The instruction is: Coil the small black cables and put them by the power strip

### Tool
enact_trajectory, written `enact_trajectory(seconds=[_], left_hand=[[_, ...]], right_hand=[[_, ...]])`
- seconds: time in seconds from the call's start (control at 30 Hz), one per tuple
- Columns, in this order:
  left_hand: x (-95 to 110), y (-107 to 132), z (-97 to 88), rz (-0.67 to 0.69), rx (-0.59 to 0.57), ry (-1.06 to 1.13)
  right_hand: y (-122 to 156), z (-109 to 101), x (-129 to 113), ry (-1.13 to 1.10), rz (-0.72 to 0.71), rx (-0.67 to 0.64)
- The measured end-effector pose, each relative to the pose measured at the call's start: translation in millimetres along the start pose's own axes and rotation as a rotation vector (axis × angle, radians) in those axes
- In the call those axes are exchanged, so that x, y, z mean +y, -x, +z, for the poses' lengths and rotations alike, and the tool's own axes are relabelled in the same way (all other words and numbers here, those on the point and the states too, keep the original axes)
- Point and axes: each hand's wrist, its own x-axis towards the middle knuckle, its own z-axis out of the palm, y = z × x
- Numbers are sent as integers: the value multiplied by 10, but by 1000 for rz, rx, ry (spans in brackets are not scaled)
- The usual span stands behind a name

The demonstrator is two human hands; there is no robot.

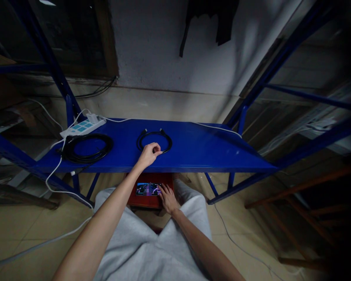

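Note:
My left hand [148, 154] reaches onto the blue shelf [199, 148] and pinches the near edge of a small coiled black cable [154, 139]. My right hand [167, 198] rests below the shelf with fingers spread on a lit phone [148, 189], which lies on a red stool [146, 200] between my knees. A larger black cable coil [87, 148] lies on the shelf to the left.
A white power strip [82, 126] sits at the shelf's back left, with white cords [54, 171] trailing to the tiled floor. Blue rack posts [251, 97] stand on both sides. Wooden frames [295, 203] lie at right. Dark cloth [213, 19] hangs on the wall.

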Motion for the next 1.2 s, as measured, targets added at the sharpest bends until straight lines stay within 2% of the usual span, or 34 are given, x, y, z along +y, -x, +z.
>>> enact_trajectory(seconds=[0.87, 1.2], left_hand=[[-19, -2, 1, 1, 3, -10], [31, 6, -10, -14, 4, -29]], right_hand=[[-14, -33, -23, 20, 7, 1], [-21, 37, 12, 34, -1, 0]])
